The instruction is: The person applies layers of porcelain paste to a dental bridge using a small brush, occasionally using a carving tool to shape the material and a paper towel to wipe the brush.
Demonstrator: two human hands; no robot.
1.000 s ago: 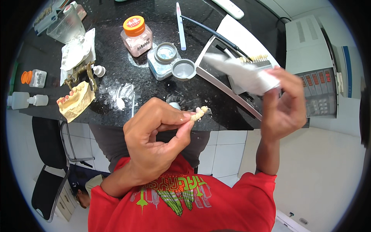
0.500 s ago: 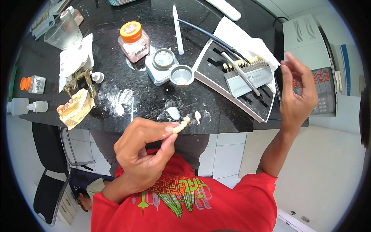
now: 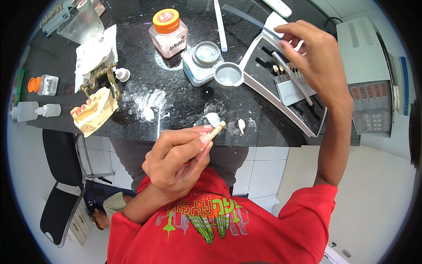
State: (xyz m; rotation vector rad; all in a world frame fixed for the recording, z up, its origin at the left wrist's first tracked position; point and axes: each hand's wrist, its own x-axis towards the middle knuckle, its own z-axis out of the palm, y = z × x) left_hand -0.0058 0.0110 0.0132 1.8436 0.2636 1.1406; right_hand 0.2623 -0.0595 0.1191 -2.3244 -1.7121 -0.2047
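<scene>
My left hand [image 3: 176, 160] pinches a cream-coloured dental bridge [image 3: 216, 131], a short row of tooth shapes, between thumb and fingers near the table's front edge. At the upper right, my right hand [image 3: 321, 59] has its thumb and fingers closed on a slim dark-handled brush [image 3: 246, 16], whose handle looks blurred. Beneath that hand is a shallow box [image 3: 281, 108] with a grey shade guide of tooth samples [image 3: 288, 90] and a silver pen-like tool [image 3: 294, 79]. Just beyond the bridge lie a blob of whitish paste [image 3: 213, 119] and a small white tooth-shaped piece [image 3: 241, 125].
An opened jar [image 3: 200, 68] with a grey flip lid and an orange-capped powder jar [image 3: 169, 37] stand mid-table. To the left are a plaster jaw model [image 3: 94, 112], a brass articulator [image 3: 99, 81], small bottles [image 3: 26, 111] and a clear cup [image 3: 81, 24]. A panelled machine [image 3: 367, 66] stands right.
My right hand has moved from beside the box to above it and taken hold of the brush, lifting it. The left hand still holds the bridge, now turned slightly. The whole view has shifted a little.
</scene>
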